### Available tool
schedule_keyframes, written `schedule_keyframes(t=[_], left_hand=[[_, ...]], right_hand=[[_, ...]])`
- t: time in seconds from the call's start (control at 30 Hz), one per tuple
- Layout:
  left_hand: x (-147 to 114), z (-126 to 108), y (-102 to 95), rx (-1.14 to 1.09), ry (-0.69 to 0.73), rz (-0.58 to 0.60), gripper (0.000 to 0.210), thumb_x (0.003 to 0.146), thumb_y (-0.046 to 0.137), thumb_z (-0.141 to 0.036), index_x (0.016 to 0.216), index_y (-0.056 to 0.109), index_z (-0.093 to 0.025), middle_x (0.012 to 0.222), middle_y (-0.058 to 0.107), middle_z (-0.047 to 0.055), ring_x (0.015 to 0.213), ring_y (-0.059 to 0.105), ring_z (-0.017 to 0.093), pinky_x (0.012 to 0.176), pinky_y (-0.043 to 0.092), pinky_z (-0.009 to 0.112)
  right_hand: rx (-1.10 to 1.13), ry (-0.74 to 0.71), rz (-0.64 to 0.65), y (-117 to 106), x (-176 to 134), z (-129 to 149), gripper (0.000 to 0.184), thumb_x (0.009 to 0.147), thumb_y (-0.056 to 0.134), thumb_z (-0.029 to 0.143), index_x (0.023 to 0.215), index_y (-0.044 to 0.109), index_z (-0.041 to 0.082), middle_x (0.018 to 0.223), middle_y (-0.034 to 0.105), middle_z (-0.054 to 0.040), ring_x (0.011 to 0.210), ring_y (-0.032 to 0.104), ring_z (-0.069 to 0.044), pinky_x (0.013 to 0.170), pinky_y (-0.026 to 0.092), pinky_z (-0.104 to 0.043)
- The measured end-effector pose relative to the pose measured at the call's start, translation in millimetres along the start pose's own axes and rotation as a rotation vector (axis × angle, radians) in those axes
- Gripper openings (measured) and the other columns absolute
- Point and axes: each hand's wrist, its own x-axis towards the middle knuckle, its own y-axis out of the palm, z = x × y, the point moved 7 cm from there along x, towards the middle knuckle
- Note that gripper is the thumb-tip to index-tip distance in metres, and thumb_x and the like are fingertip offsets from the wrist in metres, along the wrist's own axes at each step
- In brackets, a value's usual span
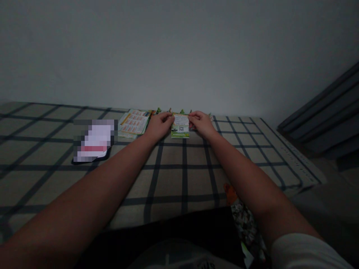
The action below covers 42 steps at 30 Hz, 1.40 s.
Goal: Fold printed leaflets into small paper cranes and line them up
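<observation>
A small printed leaflet [180,129] with a QR code and green bands lies between my hands near the back of the table. My left hand [160,125] pinches its left edge, thumb towards the leaflet. On the opposite edge, the fingers of my right hand [202,123] are closed at the upper right corner. Behind both hands, green and brown tips of folded paper [182,111] poke up in a row, mostly hidden. Just left of my left hand sits a pile of printed leaflets [134,122] with orange and green print.
A phone [97,142] with a lit, blurred screen lies on the left of the checked tablecloth [134,183]. A pale wall [179,52] rises behind the table. Dark slanted panels [331,116] stand at the right. Patterned items [244,220] show below the front edge.
</observation>
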Motion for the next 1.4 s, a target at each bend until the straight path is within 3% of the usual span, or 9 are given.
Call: schedule_keyframes(t=[0.23,0.47,0.7,0.83,1.0,1.1,1.27,1.4], left_hand=[[2.2,-0.1,1.1,0.065,0.044,0.02,0.031,0.092,0.056,-0.035,0.107,0.075,-0.015,0.095,0.076,0.009,0.087,0.067,0.022,0.082,0.054,0.036],[2.5,3.3,3.0,0.058,0.037,0.029,0.03,0.091,0.057,-0.034,0.106,0.073,-0.015,0.095,0.074,0.009,0.086,0.066,0.022,0.079,0.053,0.036],[3.0,8.3,3.1,0.024,0.004,0.016,0.033,0.088,0.059,-0.036,0.113,0.069,-0.016,0.085,0.069,0.005,0.078,0.063,0.02,0.073,0.05,0.032],[4.6,11.9,1.6,0.003,-0.004,-0.005,0.031,0.088,0.06,-0.037,0.111,0.067,-0.017,0.082,0.067,0.004,0.073,0.061,0.019,0.069,0.048,0.031],[2.9,14.4,7.6,-0.052,-0.068,0.064,0.038,0.088,0.063,-0.041,0.119,0.066,-0.019,0.074,0.066,0.0,0.064,0.059,0.018,0.066,0.048,0.03],[3.1,14.4,12.8,-0.028,-0.06,0.129,0.032,0.089,0.061,-0.04,0.111,0.069,-0.019,0.076,0.068,0.001,0.068,0.06,0.019,0.069,0.049,0.031],[7.8,16.6,6.1,-0.02,0.003,0.038,0.025,0.091,0.059,-0.037,0.1,0.071,-0.018,0.087,0.073,0.005,0.08,0.065,0.022,0.074,0.053,0.032],[7.0,14.9,5.6,-0.047,0.007,0.035,0.025,0.091,0.06,-0.038,0.102,0.07,-0.017,0.085,0.074,0.005,0.078,0.067,0.021,0.072,0.054,0.032]], right_hand=[[-0.043,0.044,0.027,2.9,-2.7,-2.4,0.009,0.094,0.058,0.015,0.1,0.061,0.02,0.06,0.061,0.0069,0.051,0.058,-0.008,0.05,0.044,-0.017],[-0.073,0.063,0.03,3.0,-4.8,1.0,0.008,0.094,0.058,0.011,0.093,0.06,0.019,0.057,0.06,0.0053,0.052,0.058,-0.01,0.053,0.046,-0.019],[-0.064,0.076,0.034,5.1,-4.3,-2.6,0.011,0.092,0.063,0.013,0.1,0.062,0.02,0.058,0.061,0.0048,0.05,0.058,-0.011,0.05,0.043,-0.019],[-0.056,0.065,0.074,8.9,-5.1,-2.0,0.01,0.091,0.062,0.009,0.091,0.062,0.019,0.058,0.059,0.0045,0.051,0.057,-0.01,0.052,0.045,-0.019],[-0.035,0.042,0.029,3.7,-4.1,2.5,0.013,0.091,0.059,0.007,0.087,0.057,0.02,0.059,0.058,0.0066,0.049,0.055,-0.009,0.051,0.044,-0.018],[-0.048,0.04,0.007,1.0,-2.9,2.3,0.011,0.092,0.059,0.008,0.091,0.057,0.019,0.058,0.059,0.0068,0.05,0.056,-0.009,0.051,0.044,-0.017],[-0.055,0.05,0.084,8.5,-3.9,-0.5,0.011,0.094,0.059,0.01,0.102,0.062,0.018,0.058,0.06,0.0054,0.052,0.058,-0.01,0.05,0.043,-0.017],[-0.051,0.02,0.097,10.4,-4.8,2.7,0.013,0.092,0.059,0.006,0.088,0.06,0.018,0.06,0.06,0.0049,0.052,0.057,-0.008,0.052,0.044,-0.017]])
